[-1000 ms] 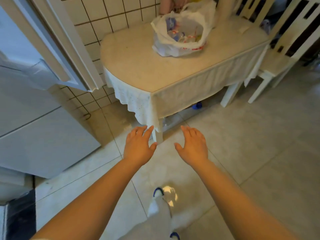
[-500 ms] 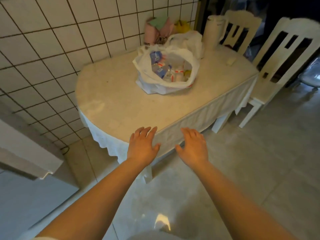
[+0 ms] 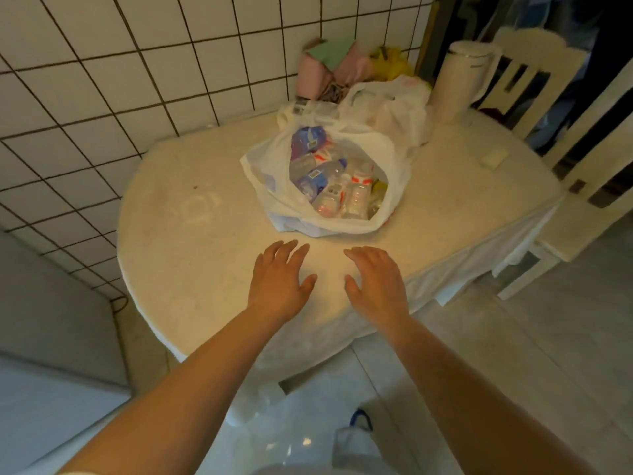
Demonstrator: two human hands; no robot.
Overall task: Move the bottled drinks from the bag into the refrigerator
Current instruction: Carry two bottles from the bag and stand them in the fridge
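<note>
White plastic bag (image 3: 329, 221), mouth open, sits on the round table (image 3: 191, 255) with the bottled drinks (image 3: 329, 181) lying inside, while the left hand (image 3: 279, 281) and right hand (image 3: 375, 282) hover near it, fingers relaxed, holding nothing.

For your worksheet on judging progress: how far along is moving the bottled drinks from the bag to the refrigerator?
Done: nothing visibly; the bottles lie heaped in the open white bag on the table. In hand: nothing; the left hand and right hand are open above the table, short of the bag. Left: lifting out every bottle and carrying it to the refrigerator, out of clear view here.
</note>
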